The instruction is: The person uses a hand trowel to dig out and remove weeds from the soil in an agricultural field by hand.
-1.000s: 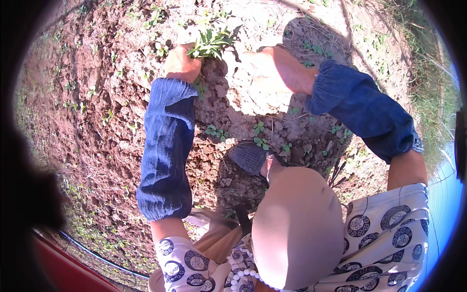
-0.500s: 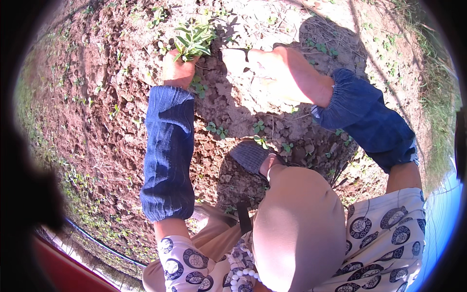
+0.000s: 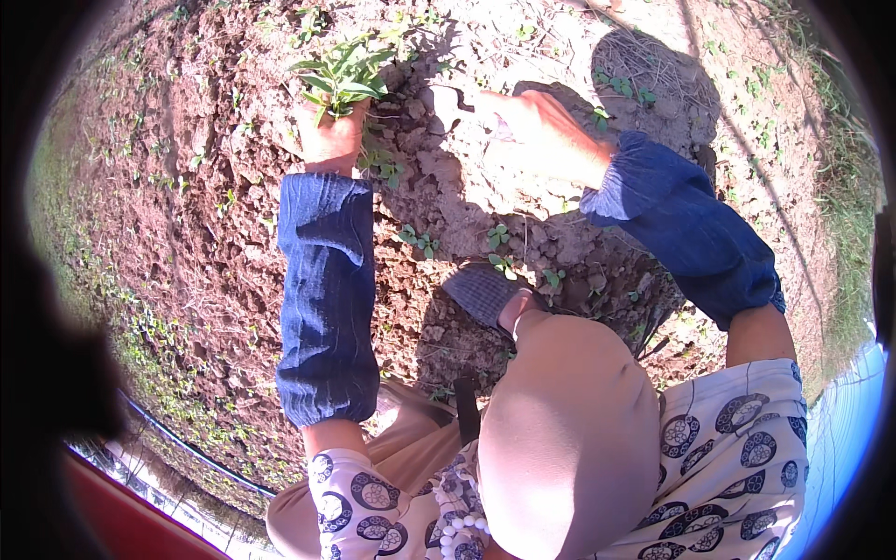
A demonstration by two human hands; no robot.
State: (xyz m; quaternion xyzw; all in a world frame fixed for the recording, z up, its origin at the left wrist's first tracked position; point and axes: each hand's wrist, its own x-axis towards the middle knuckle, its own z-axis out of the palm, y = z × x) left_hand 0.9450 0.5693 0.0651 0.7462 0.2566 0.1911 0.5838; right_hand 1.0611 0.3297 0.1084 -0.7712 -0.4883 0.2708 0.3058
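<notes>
My left hand (image 3: 331, 140), at the upper left, is closed around a bunch of leafy green plants (image 3: 343, 77); the leaves stick up past the fingers. My right hand (image 3: 546, 135) is low over the soil to the right of it, with fingers curled. Strong sunlight bleaches its fingers, so what they grip cannot be made out. A pale, flat shape (image 3: 446, 99) shows just left of that hand; whether it is a tool or lit soil is unclear. Small seedlings (image 3: 420, 240) grow in the ground below the hands.
Around me is dry, clumpy brown soil (image 3: 224, 280) dotted with seedlings. My shoe (image 3: 481, 294) and bent knee (image 3: 569, 420) are in the lower middle. Grass (image 3: 845, 224) lines the right edge. A dark hose or cable (image 3: 196, 453) runs along the lower left.
My left hand has shifted slightly left with the leafy bunch, which tilts more to the left. My right hand has turned a little and its forearm has moved slightly left.
</notes>
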